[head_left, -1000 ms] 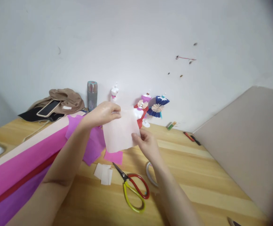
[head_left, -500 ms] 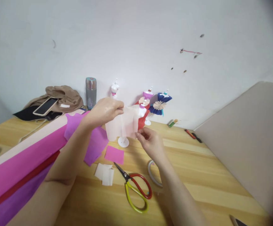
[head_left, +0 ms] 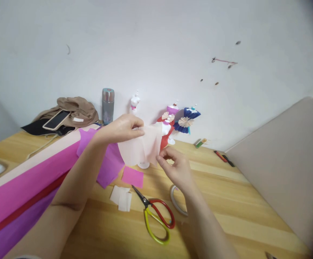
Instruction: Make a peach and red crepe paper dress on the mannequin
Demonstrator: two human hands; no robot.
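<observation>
My left hand (head_left: 124, 129) pinches the upper part of the pale pink paper (head_left: 134, 148) between thumb and bent fingers. My right hand (head_left: 177, 169) pinches its lower right corner between thumb and fingertips, the other fingers curled. The paper hangs creased between my 2 hands, above the wooden table (head_left: 253, 201). A round white base (head_left: 143, 165) shows just under its lower edge.

Nearer me, a bright pink square (head_left: 133, 176) lies flat, with overlapping pale scraps (head_left: 122, 198) near it. Right of those are the scissors (head_left: 146, 203), blades pointing away from me, 1 handle red and 1 yellow. A tape roll (head_left: 175, 205) lies near my right wrist.

Past my left forearm, a purple sheet (head_left: 112, 166) spreads out, and long strips of coloured paper (head_left: 41, 176) run toward the left edge.

Farther back, by the wall, stand a white figure (head_left: 135, 102) and a figure in dark blue (head_left: 190, 113). Left of them are a grey bottle (head_left: 108, 108) and a brown cloth (head_left: 78, 108), with a phone (head_left: 56, 119) beside it.
</observation>
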